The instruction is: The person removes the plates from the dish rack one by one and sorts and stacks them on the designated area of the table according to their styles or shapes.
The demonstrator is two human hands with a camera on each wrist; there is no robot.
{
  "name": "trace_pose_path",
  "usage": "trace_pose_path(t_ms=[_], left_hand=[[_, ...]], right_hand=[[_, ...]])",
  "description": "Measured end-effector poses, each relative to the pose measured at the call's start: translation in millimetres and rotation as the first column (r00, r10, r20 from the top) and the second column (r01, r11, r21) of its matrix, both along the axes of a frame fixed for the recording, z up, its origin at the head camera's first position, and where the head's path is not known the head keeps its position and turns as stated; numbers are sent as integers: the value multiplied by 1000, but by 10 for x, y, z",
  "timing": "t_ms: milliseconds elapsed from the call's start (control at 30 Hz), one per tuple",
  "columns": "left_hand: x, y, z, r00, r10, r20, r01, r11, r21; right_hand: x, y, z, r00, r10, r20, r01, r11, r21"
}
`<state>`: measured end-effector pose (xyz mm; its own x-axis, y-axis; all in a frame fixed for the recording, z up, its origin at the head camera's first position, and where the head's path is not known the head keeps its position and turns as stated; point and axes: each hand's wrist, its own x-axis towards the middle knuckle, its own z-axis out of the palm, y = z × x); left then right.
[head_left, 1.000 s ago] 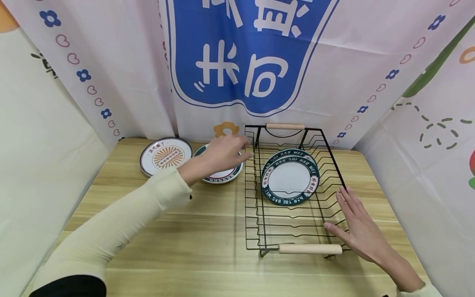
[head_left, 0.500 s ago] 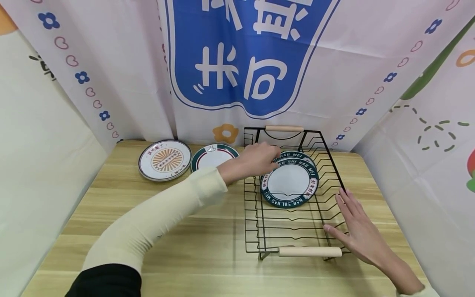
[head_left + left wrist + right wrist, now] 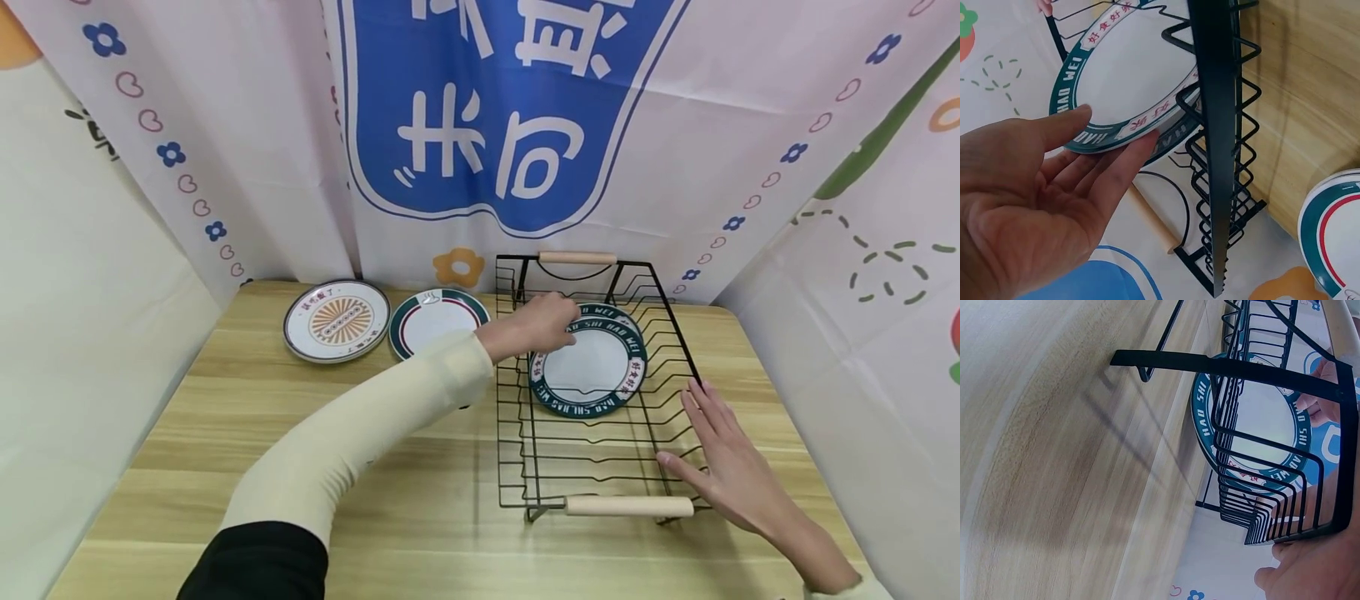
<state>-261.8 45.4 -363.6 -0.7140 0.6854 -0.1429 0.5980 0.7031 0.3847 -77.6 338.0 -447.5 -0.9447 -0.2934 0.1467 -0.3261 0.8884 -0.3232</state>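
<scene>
A black wire dish rack [image 3: 1213, 119] holds two plates upright, one behind the other. My left hand [image 3: 536, 323] reaches over the rack's left side and pinches the upper rim of the front plate [image 3: 588, 371], white with a dark green lettered border. In the left wrist view, the thumb of that hand [image 3: 1041, 194] lies on the plate's face and the fingers are behind the rim. The rear plate [image 3: 621, 313], with a matching border, is mostly hidden. My right hand [image 3: 723, 462] rests against the rack's right side, fingers straight and thumb spread.
Left of the rack, a white plate with a green and red border [image 3: 438, 321] lies on the wooden table [image 3: 405, 517]. Farther left is a plate with an orange sunburst [image 3: 337, 321]. Printed cloth [image 3: 652, 167] hangs behind. A wooden handle [image 3: 628, 506] spans the rack's near end.
My left hand has moved right from above the green-and-red-bordered plate to the front plate in the rack and now pinches its rim. The right hand stays in place.
</scene>
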Motion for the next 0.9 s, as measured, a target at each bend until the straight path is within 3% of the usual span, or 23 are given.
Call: trace_pose_path(t_ms=[200, 333, 633, 900], left_hand=[[19, 8, -12, 998, -24, 64, 31, 993, -112], [43, -1, -27, 998, -21, 56, 29, 989, -143], [31, 8, -45, 999, 1, 39, 4, 991, -132], [2, -12, -89, 1000, 18, 24, -16, 998, -63]], right_hand=[[28, -8, -11, 1000, -10, 24, 11, 1000, -19], [42, -21, -17, 999, -8, 32, 9, 999, -37], [31, -13, -8, 999, -13, 36, 14, 999, -31], [5, -13, 19, 1000, -5, 20, 5, 1000, -26]])
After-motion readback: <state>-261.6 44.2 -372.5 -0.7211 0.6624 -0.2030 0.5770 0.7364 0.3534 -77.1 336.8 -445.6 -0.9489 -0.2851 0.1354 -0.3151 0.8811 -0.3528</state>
